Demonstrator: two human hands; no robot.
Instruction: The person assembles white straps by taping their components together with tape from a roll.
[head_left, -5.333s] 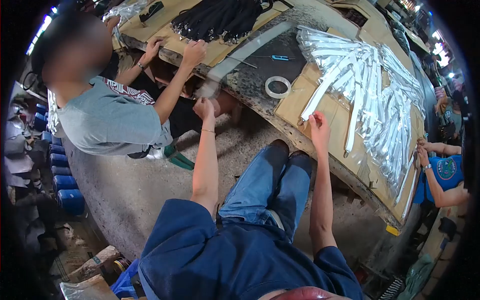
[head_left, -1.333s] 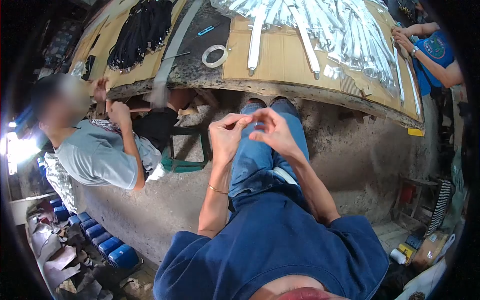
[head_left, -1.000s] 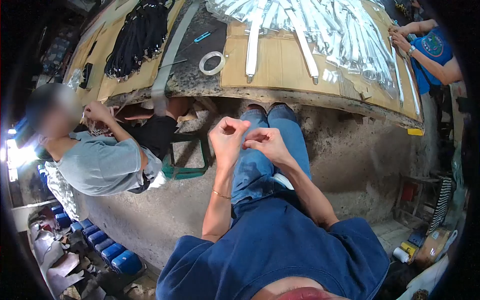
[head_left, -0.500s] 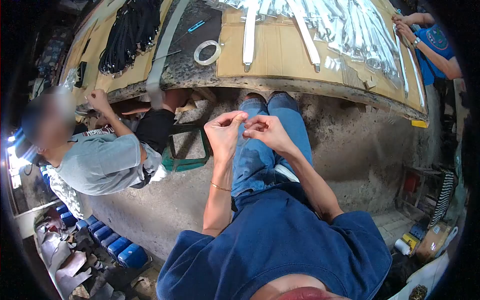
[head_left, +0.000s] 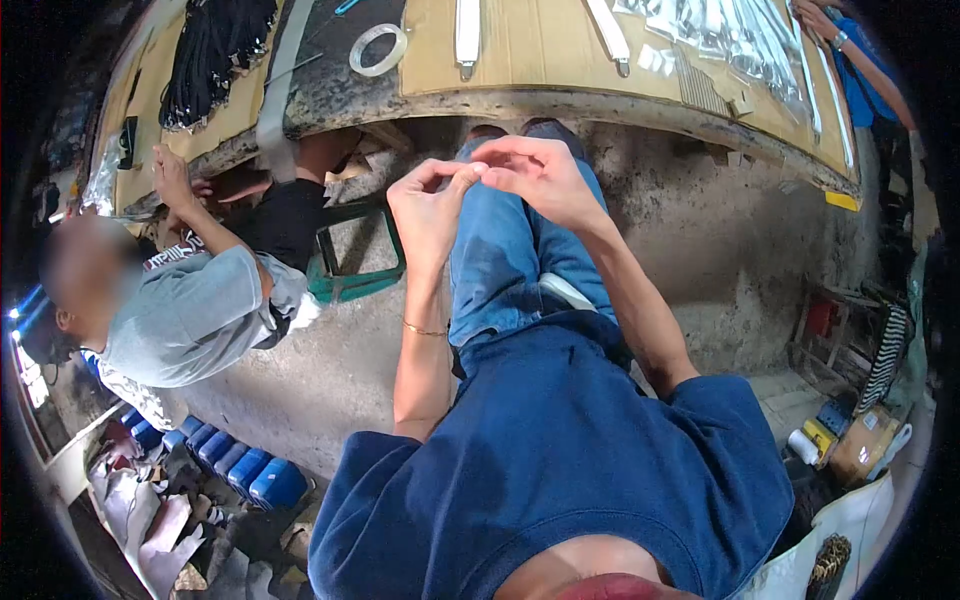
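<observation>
My left hand (head_left: 427,208) and my right hand (head_left: 545,182) meet above my lap, in front of the table edge. Thumb and forefinger of the left are pinched together. The right's fingers are curled in, their tips touching the left's at a small pale spot; what is held there, if anything, is too small to name. Beyond them on the table lie two white straps (head_left: 467,38) with metal ends, on brown cardboard (head_left: 540,68). A roll of clear tape (head_left: 378,50) lies to the left of these.
Black straps (head_left: 215,62) are heaped at the table's left. Plastic-wrapped white straps (head_left: 715,30) lie at the right. A person in a grey shirt (head_left: 190,318) sits at my left by a green stool (head_left: 355,285). Another person's arm (head_left: 868,60) shows far right. Blue jugs (head_left: 277,485) stand behind left.
My view has tilted, so the table sits higher in it. My hands stay together, with the right's fingers now more over the left's tips. The seated person's hand has opened and lifted.
</observation>
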